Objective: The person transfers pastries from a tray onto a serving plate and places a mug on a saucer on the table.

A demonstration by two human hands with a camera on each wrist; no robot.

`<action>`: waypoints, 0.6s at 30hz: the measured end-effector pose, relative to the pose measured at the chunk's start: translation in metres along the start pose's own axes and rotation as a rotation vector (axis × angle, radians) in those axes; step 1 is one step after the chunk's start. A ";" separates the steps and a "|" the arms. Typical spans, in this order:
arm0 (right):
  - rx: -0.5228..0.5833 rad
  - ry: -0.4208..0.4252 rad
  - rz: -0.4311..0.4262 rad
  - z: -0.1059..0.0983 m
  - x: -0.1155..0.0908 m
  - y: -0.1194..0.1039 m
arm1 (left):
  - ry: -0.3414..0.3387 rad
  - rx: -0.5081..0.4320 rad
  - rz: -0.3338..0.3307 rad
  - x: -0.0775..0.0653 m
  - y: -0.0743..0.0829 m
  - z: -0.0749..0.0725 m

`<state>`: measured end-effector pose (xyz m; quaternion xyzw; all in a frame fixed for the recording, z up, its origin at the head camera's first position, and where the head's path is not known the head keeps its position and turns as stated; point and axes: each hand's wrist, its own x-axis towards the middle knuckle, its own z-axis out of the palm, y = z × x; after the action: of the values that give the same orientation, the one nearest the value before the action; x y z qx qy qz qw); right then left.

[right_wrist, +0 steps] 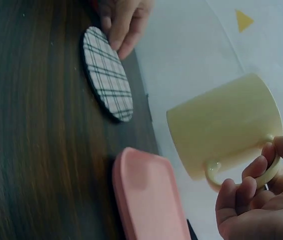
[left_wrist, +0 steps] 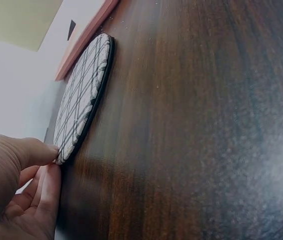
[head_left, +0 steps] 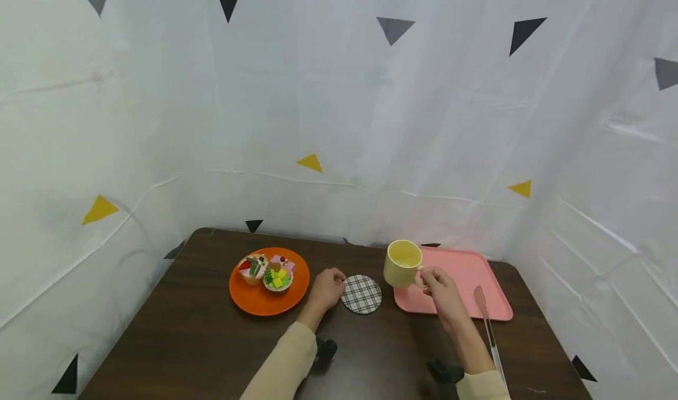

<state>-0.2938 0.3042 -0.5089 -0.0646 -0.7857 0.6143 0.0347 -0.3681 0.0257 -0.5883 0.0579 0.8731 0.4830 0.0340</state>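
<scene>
A pale yellow mug [head_left: 401,265] is held up by its handle in my right hand [head_left: 444,291], over the left side of a pink tray [head_left: 471,270]. In the right wrist view the fingers curl round the handle of the mug [right_wrist: 226,125], which hangs clear of the table. My left hand [head_left: 327,288] pinches the left edge of a round plaid coaster [head_left: 362,295] lying on the dark table. Thumb and fingers meet at the rim of the coaster [left_wrist: 84,95] in the left wrist view.
An orange plate [head_left: 249,305] with several small cupcake-like sweets [head_left: 265,270] stands left of my left hand. A whisk [head_left: 486,317] lies with its head over the pink tray and its handle on the dark wooden table [head_left: 371,353]. White curtains [head_left: 339,94] surround the table.
</scene>
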 end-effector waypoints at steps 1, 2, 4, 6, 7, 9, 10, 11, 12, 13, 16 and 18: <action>0.003 0.001 0.000 0.003 0.000 0.000 | -0.002 -0.002 0.001 0.001 -0.001 0.001; 0.001 0.010 0.000 0.005 0.000 0.001 | -0.005 -0.006 0.002 0.002 -0.001 0.001; -0.007 0.011 0.003 0.010 0.000 0.002 | -0.010 -0.011 0.008 0.003 -0.003 0.003; -0.009 0.014 0.004 0.016 0.000 0.003 | -0.011 -0.018 0.010 0.004 -0.004 0.003; -0.009 0.012 0.003 0.019 0.000 0.004 | -0.010 -0.020 0.014 0.004 -0.004 0.003; 0.012 -0.002 -0.001 0.025 0.000 0.005 | -0.005 -0.022 0.013 0.004 -0.004 0.003; 0.021 -0.004 -0.002 0.028 0.000 0.005 | -0.001 -0.021 0.011 0.004 -0.003 0.003; 0.034 -0.009 -0.006 0.032 -0.001 0.006 | 0.004 -0.018 0.008 0.004 -0.003 0.002; 0.047 -0.017 -0.009 0.035 -0.001 0.007 | 0.008 -0.016 0.006 0.004 -0.003 0.002; 0.052 -0.026 -0.010 0.038 -0.001 0.007 | 0.010 -0.013 0.002 0.003 -0.002 0.002; 0.070 -0.039 -0.001 0.046 -0.002 0.010 | 0.013 -0.004 -0.015 0.003 -0.002 0.001; 0.091 -0.046 0.020 0.051 -0.003 0.011 | 0.011 -0.002 -0.023 0.003 -0.002 0.001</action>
<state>-0.2969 0.2573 -0.5324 -0.0568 -0.7568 0.6510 0.0132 -0.3713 0.0263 -0.5903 0.0451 0.8733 0.4838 0.0347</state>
